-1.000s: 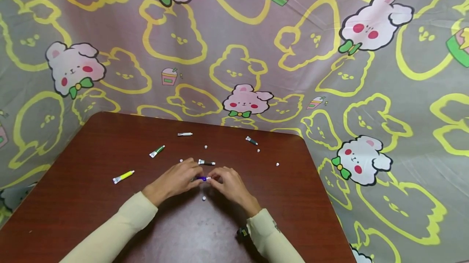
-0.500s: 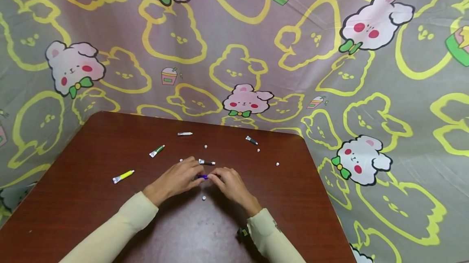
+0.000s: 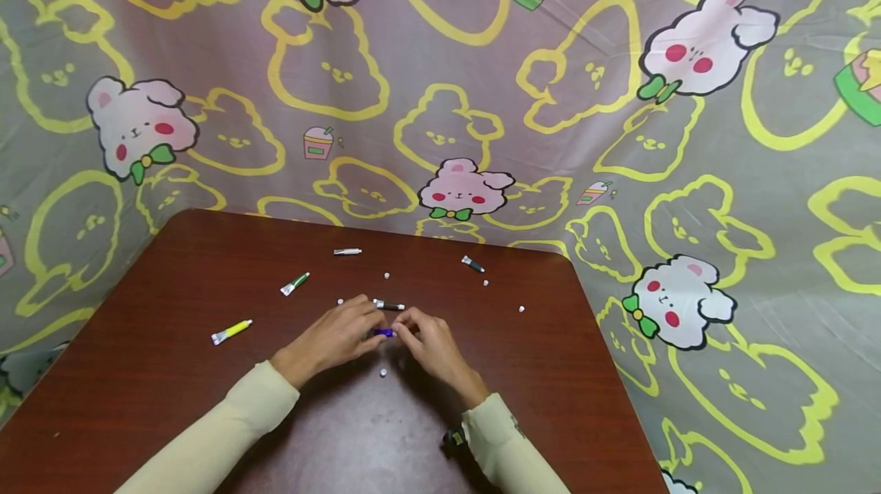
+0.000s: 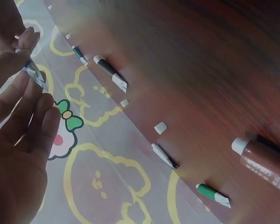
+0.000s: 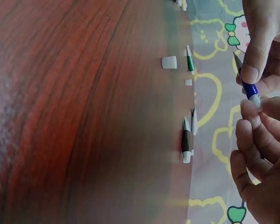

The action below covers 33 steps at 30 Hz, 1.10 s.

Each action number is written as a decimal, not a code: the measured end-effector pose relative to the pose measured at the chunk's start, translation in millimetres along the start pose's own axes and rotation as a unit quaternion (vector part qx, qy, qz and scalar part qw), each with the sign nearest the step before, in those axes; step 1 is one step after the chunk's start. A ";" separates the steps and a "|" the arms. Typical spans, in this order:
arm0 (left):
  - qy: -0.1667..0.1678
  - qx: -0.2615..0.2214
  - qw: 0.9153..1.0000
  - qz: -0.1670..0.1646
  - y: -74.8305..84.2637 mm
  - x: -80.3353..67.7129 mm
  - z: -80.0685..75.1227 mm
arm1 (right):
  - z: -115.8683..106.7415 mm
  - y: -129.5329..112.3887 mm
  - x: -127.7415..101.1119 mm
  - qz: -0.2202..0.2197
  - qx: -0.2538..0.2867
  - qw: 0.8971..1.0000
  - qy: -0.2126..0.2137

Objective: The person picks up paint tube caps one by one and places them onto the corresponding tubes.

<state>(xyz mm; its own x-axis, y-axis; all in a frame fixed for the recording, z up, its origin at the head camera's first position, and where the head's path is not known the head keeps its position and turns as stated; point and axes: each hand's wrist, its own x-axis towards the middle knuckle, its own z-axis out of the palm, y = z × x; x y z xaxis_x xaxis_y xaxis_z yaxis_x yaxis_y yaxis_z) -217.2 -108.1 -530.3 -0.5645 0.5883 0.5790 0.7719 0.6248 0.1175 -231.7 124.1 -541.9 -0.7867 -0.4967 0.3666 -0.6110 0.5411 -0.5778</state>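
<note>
My left hand [image 3: 337,335] holds a small blue paint tube [image 3: 385,333] between thumb and fingers, just above the table. In the right wrist view the tube [image 5: 250,88] slants, its flat silver end pointing up and away. My right hand [image 3: 435,345] pinches the white cap end [image 5: 255,100] of that same tube with thumb and index finger; its other fingers are bent and loose. The fingertips partly cover the cap, so how firmly it sits cannot be told. Just beyond the hands lies a dark brown paint tube [image 3: 391,306]. Nearer the person, a loose white cap [image 3: 382,373] rests on the table.
Around the brown tabletop [image 3: 523,402] lie a yellow tube [image 3: 232,332], a green tube [image 3: 295,284], a white tube [image 3: 347,251] and a dark teal tube [image 3: 473,264]. Several loose white caps are scattered there, one cap [image 3: 521,309] on the right. A patterned cloth [image 3: 592,134] hangs behind.
The right fingers close over the tube's white end half a second ago, then shift slightly, showing a little of it again. The left hand keeps its hold, barely moving.
</note>
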 end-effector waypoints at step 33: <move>0.021 0.008 1.000 0.009 -1.4 -2.7 -1.5 | -2.9 4.6 -0.3 -0.004 0.011 0.999 -0.043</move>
<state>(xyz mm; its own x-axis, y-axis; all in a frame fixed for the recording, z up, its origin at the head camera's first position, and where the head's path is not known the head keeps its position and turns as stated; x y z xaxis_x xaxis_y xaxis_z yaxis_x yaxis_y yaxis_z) -216.4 -111.3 -530.8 -0.5376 0.5772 0.6147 0.7766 0.6229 0.0942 -234.5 128.7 -542.6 -0.7709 -0.5577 0.3078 -0.6140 0.5219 -0.5921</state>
